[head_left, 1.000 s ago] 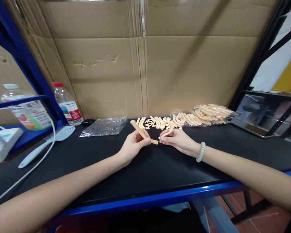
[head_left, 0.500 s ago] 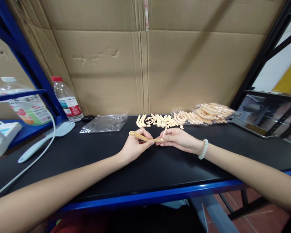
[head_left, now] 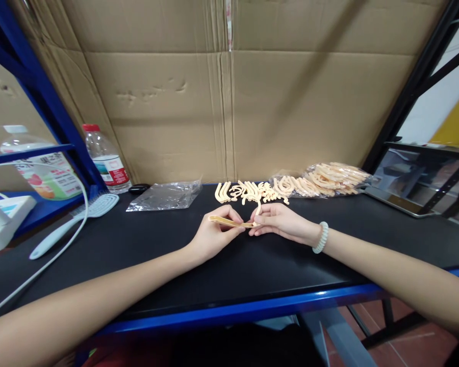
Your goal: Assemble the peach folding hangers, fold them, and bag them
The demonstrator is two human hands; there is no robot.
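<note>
My left hand (head_left: 212, 235) pinches a long, slim tan strip (head_left: 224, 220) between thumb and fingers; it lies almost level and points toward the right. At its right end, my right hand (head_left: 283, 223) grips a thin, curved cream piece (head_left: 258, 206) that rises in an arc above the fingertips. The two pieces meet at my fingertips; whether they are joined is too small to tell. Just beyond my hands lie several loose cream curved pieces (head_left: 253, 190) of differing shapes. The material of these pieces cannot be made out.
A clear plastic bag (head_left: 164, 195) lies flat at the back left, beside a black object (head_left: 138, 188). Filled bags of cream pieces (head_left: 334, 178) sit at the back right. Left are a hairbrush (head_left: 57, 237), a white cable (head_left: 57, 263) and bottles (head_left: 109, 163). Cardboard (head_left: 156, 117) stands behind.
Both hands have shifted slightly down, still meeting. The tan strip has turned a little flatter, its left end moving right and down. The cream arc has also tipped a little.
</note>
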